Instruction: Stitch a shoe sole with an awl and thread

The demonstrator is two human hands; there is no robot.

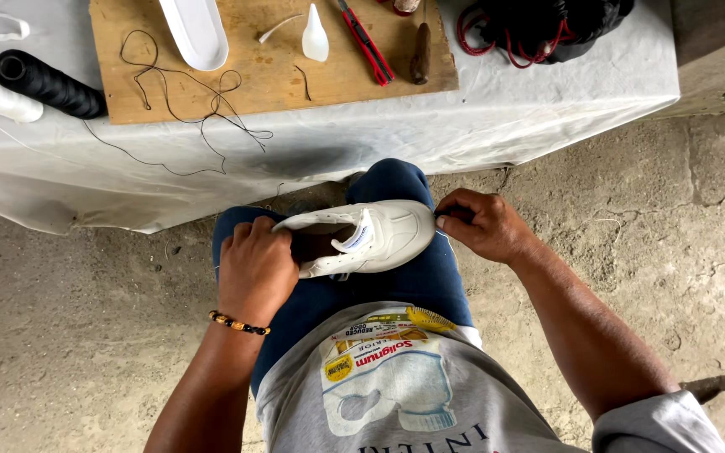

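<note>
Left hand point(255, 267) grips a white shoe point(362, 239) steady on the lap while right hand point(482, 225) pinches its toe.

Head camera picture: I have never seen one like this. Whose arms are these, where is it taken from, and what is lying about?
There is no machine here. A person wears one camera on the head, so you look down at their own arms and lap. The left hand grips the heel end of a white shoe resting on the knees; the right hand pinches at its toe end. Ahead stands a table under a white cloth, with a wooden board on it. On the board lie a white shoe sole, loose dark thread, a small white bottle, a red utility knife and a wooden-handled tool. A black thread spool lies beside it.
</note>
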